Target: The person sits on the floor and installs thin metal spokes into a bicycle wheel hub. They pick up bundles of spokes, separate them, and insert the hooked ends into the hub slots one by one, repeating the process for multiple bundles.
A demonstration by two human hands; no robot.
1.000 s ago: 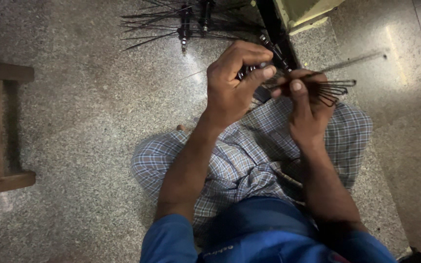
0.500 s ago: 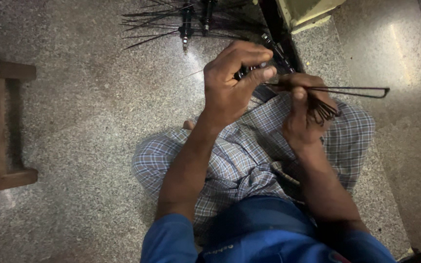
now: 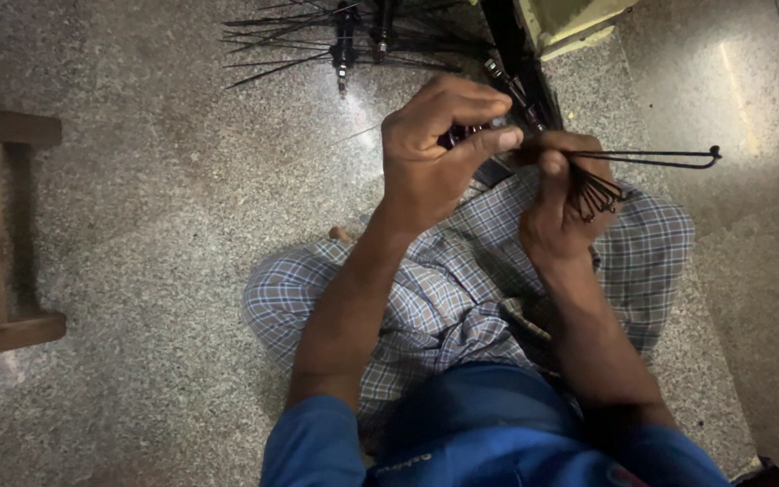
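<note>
Fingers [image 3: 498,140] of left hand [image 3: 430,162] pinch a small dark part, frame centre-top. Right hand [image 3: 561,203] grips a bundle of thin black spokes [image 3: 642,158], over checked cloth [image 3: 444,289].

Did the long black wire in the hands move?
Yes. The black wire now sticks out sideways from the right hand, reaching farther past the checked cloth than before.

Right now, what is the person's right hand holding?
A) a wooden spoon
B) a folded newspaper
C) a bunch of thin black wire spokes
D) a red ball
C: the right hand grips a bunch of thin black spokes, with one long spoke sticking out sideways over the speckled floor, while the left hand pinches a small dark part beside it.
</note>
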